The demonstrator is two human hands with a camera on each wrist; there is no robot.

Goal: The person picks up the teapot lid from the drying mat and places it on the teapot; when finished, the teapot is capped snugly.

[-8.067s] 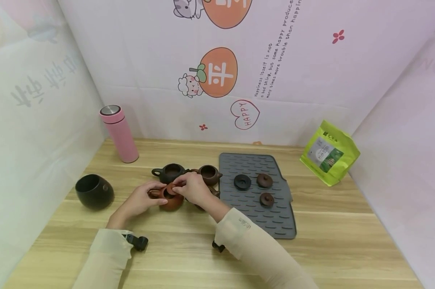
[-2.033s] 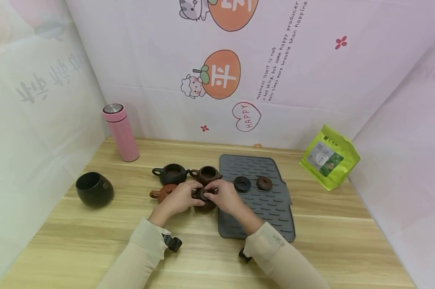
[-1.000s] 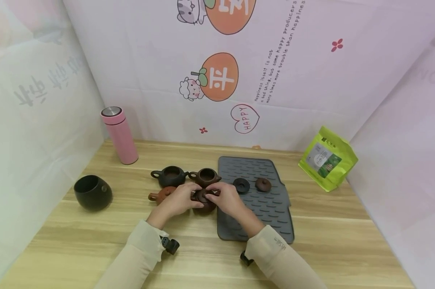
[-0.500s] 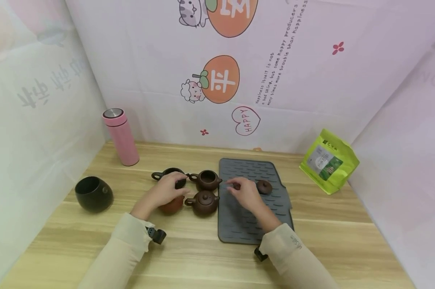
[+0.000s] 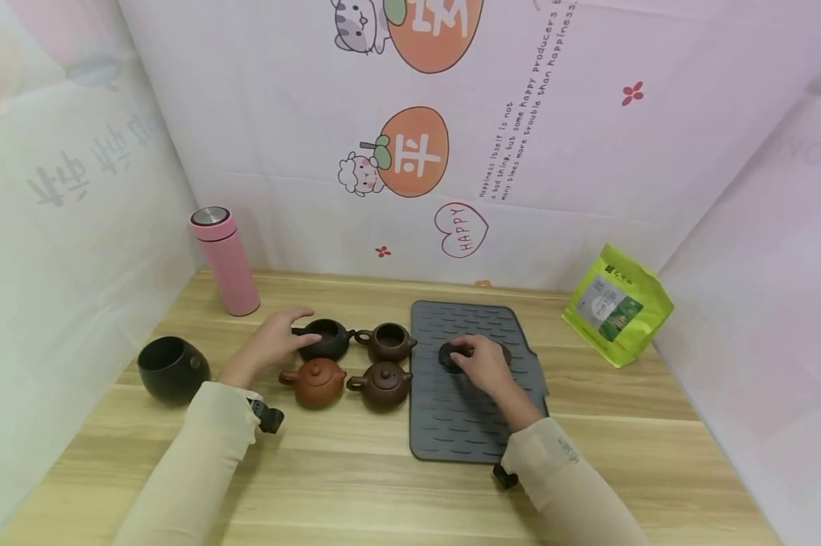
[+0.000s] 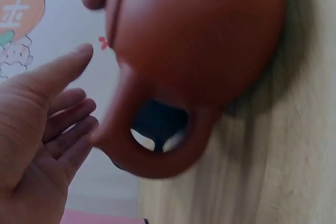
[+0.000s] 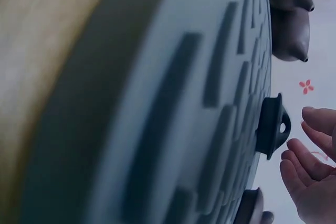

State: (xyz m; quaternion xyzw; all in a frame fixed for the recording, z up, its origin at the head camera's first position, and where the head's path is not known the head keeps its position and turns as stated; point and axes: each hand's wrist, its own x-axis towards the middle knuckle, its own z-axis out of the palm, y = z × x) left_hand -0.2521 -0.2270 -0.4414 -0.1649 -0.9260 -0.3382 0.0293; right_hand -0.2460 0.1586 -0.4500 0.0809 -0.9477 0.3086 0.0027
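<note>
In the head view, the right grip (image 5: 487, 365) is hovering at the round black clay-looking lid (image 5: 446, 358), which is lying on the grey ridged mat (image 5: 451, 436). The left grip (image 5: 272, 345) is framing the handle of the lidless black clay-looking teapot (image 5: 326, 349); its spout is pointing to the person's right, its long axis running sideways.

In the left wrist view, thumb and fingers are standing spread.

In the right wrist view, spread fingers are hanging just beside the lid's knob, which is facing off the mat. Lifting the lid seems to be starting; pinching that knob would be the next need.
</note>
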